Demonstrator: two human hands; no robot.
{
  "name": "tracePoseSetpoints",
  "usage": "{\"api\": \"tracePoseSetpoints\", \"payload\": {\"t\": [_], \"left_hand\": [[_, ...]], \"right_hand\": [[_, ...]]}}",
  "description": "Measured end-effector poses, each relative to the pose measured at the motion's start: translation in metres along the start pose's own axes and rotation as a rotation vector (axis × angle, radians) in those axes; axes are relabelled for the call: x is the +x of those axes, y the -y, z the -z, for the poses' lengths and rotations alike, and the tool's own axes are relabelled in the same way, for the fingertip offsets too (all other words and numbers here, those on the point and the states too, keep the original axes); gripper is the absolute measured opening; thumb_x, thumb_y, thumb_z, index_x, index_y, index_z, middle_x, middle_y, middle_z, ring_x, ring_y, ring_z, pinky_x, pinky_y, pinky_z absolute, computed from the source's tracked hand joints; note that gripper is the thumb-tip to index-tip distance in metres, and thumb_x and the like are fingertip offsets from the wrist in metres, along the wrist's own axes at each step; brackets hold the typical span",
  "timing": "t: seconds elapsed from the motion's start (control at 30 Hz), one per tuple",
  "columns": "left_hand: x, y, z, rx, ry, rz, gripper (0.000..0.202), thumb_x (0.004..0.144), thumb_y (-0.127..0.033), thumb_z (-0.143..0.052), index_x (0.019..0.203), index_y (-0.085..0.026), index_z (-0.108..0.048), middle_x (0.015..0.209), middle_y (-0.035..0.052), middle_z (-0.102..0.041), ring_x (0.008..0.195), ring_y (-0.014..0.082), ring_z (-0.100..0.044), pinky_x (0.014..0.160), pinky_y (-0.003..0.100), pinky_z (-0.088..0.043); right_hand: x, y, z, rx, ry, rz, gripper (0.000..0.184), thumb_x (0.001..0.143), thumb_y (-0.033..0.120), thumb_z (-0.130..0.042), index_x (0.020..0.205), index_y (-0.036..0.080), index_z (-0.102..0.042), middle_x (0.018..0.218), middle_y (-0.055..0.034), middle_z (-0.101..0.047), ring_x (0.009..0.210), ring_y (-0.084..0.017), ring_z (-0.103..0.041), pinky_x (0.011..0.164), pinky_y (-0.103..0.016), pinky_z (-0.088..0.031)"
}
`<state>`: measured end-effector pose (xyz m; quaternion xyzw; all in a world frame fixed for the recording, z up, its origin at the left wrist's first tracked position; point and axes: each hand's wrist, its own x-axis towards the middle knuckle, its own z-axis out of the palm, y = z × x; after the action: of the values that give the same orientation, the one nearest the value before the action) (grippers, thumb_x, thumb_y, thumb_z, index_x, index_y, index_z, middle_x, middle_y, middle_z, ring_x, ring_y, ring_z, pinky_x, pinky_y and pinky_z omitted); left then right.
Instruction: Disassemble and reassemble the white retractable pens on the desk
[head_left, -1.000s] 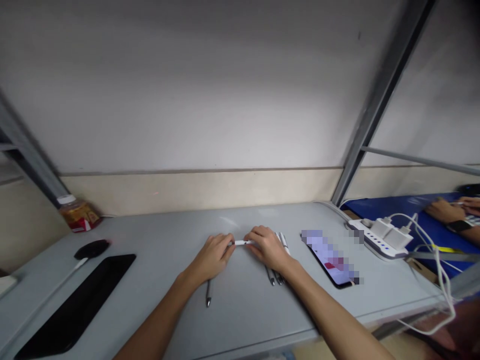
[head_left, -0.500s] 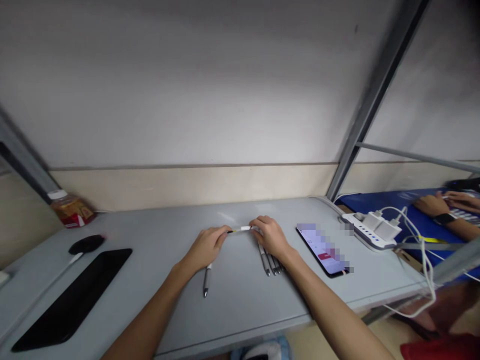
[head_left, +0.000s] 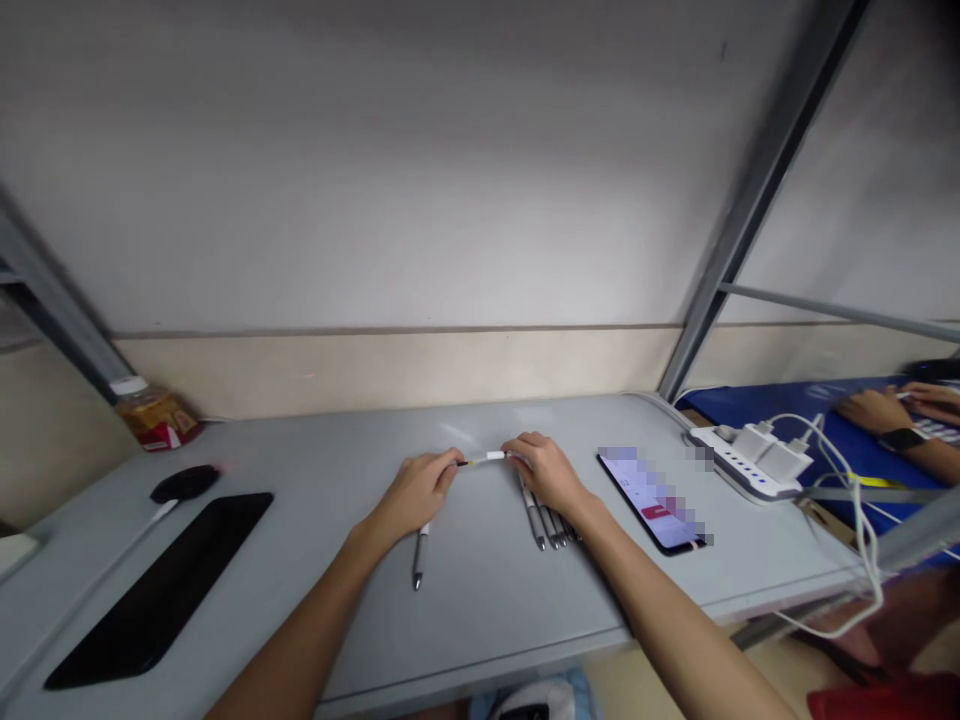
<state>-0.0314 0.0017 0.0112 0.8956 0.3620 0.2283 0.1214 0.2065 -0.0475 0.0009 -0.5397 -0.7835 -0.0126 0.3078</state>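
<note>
My left hand [head_left: 420, 487] is closed in a pinch on a thin pen refill [head_left: 466, 463], dark at the fingers with a bit of yellow beyond. Opposite it, the fingers of my right hand [head_left: 546, 468] are closed on a white pen barrel [head_left: 495, 455]. Refill and barrel lie in one line between the hands, just above the desk; where they meet is too small to make out. Below my left hand lies a grey and white pen [head_left: 420, 560], its upper end hidden. Several similar pens [head_left: 537, 525] lie side by side, partly covered by my right hand and wrist.
On the grey desk [head_left: 465, 620], a phone [head_left: 652, 505] and a white power strip [head_left: 746, 465] with cables are at right. At left are a black mat [head_left: 165, 585], a black disc [head_left: 184, 483] with a cable and a jar [head_left: 156, 413]. Another person's hands [head_left: 877, 412] are over a blue table.
The view has shifted slightly, so everything sits a little further right. Both hands keep their hold on the refill and barrel with hardly any movement.
</note>
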Motion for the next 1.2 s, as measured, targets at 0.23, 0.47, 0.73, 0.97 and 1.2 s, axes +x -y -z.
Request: {"api": "tracePoseSetpoints", "payload": {"t": [0.23,0.47,0.73,0.97,1.2], "left_hand": [[0.001,0.0,-0.001,-0.033,0.015,0.019,0.028,0.094,-0.029,-0.035,0.107,-0.025,-0.06,0.096,0.002,-0.069,0.089,0.0177,-0.063,0.081,0.029,-0.043],[0.001,-0.005,-0.005,-0.04,0.071,0.011,0.027,0.095,-0.03,-0.034,0.108,-0.025,-0.057,0.098,0.001,-0.068,0.09,0.0177,-0.061,0.084,0.031,-0.04],[0.0,-0.008,-0.009,0.04,0.057,0.015,0.027,0.097,-0.033,-0.032,0.097,-0.022,-0.057,0.09,0.0011,-0.064,0.088,0.0188,-0.058,0.084,0.035,-0.035],[-0.001,-0.009,-0.015,0.031,0.077,-0.032,0.03,0.099,-0.032,-0.027,0.092,-0.021,-0.054,0.084,0.0009,-0.059,0.084,0.0176,-0.054,0.081,0.034,-0.035],[0.001,-0.014,-0.008,0.037,0.042,-0.054,0.028,0.098,-0.033,-0.029,0.096,-0.022,-0.055,0.086,0.0004,-0.058,0.086,0.0179,-0.053,0.083,0.035,-0.032]], "right_hand": [[0.001,-0.002,0.0,-0.012,-0.029,0.003,0.023,0.09,0.014,-0.05,0.105,0.021,-0.066,0.099,-0.0068,-0.063,0.088,-0.018,-0.056,0.078,-0.029,-0.041],[0.0,0.007,-0.002,-0.046,-0.021,0.092,0.022,0.093,0.018,-0.05,0.107,0.022,-0.066,0.096,-0.0063,-0.064,0.089,-0.018,-0.056,0.08,-0.032,-0.035],[0.0,0.014,0.0,-0.047,-0.023,0.141,0.021,0.092,0.019,-0.052,0.106,0.024,-0.068,0.096,-0.0065,-0.064,0.09,-0.018,-0.054,0.078,-0.032,-0.03],[0.001,0.016,-0.002,0.337,-0.006,0.04,0.019,0.089,0.027,-0.059,0.103,0.02,-0.069,0.098,-0.0053,-0.07,0.085,-0.015,-0.062,0.078,-0.026,-0.039],[0.003,0.021,0.011,0.484,0.042,-0.12,0.027,0.092,0.035,-0.05,0.087,0.018,-0.07,0.068,0.0004,-0.064,0.063,-0.012,-0.054,0.063,-0.023,-0.038]]}}
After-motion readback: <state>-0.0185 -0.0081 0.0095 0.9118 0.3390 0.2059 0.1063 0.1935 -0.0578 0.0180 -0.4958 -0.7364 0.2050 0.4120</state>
